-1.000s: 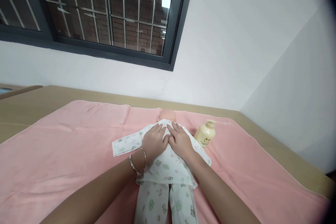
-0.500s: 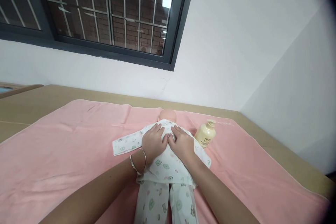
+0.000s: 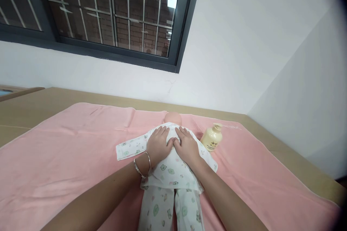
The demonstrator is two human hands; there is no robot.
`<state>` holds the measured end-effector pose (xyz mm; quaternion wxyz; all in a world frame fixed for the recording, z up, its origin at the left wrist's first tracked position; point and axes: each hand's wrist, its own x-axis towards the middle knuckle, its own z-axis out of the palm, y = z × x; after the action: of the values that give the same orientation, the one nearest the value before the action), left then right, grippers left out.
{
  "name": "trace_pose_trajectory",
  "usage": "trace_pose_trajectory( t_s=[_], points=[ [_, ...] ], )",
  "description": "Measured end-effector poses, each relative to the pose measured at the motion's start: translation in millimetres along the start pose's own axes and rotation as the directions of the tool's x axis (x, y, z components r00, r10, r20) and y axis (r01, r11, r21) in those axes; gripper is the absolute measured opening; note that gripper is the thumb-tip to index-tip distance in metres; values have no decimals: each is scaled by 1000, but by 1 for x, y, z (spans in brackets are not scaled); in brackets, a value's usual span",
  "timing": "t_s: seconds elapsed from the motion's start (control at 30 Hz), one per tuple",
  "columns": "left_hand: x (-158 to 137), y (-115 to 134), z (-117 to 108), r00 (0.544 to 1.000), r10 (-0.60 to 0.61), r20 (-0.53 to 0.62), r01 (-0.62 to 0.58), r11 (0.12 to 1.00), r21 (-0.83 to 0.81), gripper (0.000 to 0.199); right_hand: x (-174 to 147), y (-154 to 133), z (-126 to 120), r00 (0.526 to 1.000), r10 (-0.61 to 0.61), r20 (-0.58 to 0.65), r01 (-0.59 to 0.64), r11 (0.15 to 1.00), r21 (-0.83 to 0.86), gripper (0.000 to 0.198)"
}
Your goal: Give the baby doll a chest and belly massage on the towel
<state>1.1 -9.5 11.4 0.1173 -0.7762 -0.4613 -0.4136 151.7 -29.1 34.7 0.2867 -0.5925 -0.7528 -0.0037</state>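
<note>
A baby doll (image 3: 172,118) lies on a pink blanket (image 3: 81,144), its bald head at the far end. It wears a white pyjama top (image 3: 169,173) and matching trousers (image 3: 158,205), both printed with small green and pink figures. My left hand (image 3: 158,144) rests flat on the upper part of the top, fingers stretched towards the head. Beside it my right hand (image 3: 188,146) lies flat in the same way, the two thumbs meeting in the middle. Neither hand grips anything. A bangle (image 3: 141,165) circles my left wrist.
A cream pump bottle (image 3: 211,138) stands on the blanket just right of the doll. The blanket covers a tan surface (image 3: 32,106) that meets the white wall (image 3: 225,43). Above is a dark-framed window (image 3: 116,48) with metal bars.
The fingers of my right hand have shifted very slightly to the left on the pyjama top. The doll and the bottle stay in place.
</note>
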Motion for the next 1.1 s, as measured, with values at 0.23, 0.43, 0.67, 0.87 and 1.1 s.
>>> trace_pose_trajectory(
  t_s=[0.23,0.43,0.67,0.87,1.1],
  points=[
    [2,1,-3,998,-28,52,28,1000,-5,36,2,1,-3,1000,-23,13,23,1000,1,47],
    [7,-1,-5,987,-22,159,36,996,-85,34,7,8,3,994,-109,22,108,994,24,48],
    [12,-7,-4,984,-3,178,30,988,-149,26,9,15,6,981,-194,11,193,981,15,50],
    [8,6,-12,992,41,115,-42,999,8,17,2,-1,-1,988,-146,-55,143,988,-57,40],
    [0,11,-11,997,32,63,-39,992,118,22,-8,-16,-2,999,-5,47,12,989,-147,46]
  ],
)
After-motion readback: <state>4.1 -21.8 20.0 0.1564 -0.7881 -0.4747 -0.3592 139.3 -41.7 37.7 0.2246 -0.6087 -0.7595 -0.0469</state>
